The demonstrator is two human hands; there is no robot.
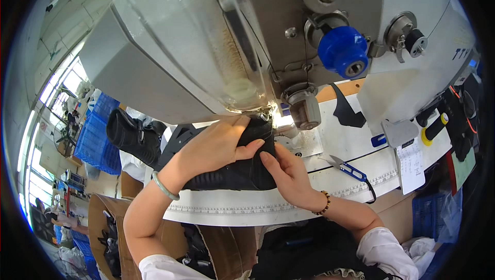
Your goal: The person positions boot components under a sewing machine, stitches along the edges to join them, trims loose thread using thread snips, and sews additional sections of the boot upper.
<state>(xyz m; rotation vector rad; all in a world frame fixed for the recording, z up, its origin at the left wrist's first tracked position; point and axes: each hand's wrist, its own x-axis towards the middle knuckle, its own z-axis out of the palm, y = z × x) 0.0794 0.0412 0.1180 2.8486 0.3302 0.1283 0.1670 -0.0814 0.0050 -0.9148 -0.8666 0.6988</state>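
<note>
A black shoe upper [227, 178] lies on the white bed of a sewing machine [170, 53], its top edge up by the lit needle area [267, 114]. My left hand [219, 143] lies across the piece, its thumb and fingers pressing the dark material near the needle. From the other side my right hand [291, 172] pinches the upper's right edge, thumb on top, with the other fingers partly hidden. Left of my left wrist is another black shoe upper [131, 133], and a flat black strip with slots [180, 138] lies partly under my hand.
Blue-handled thread snips [351, 170] lie right of my right hand on the white table [232, 208]. Farther right are a paper pad [411, 169] and a yellow-and-black spool [434, 128]. Cardboard boxes [224, 244] stand below, blue crates [100, 136] at left.
</note>
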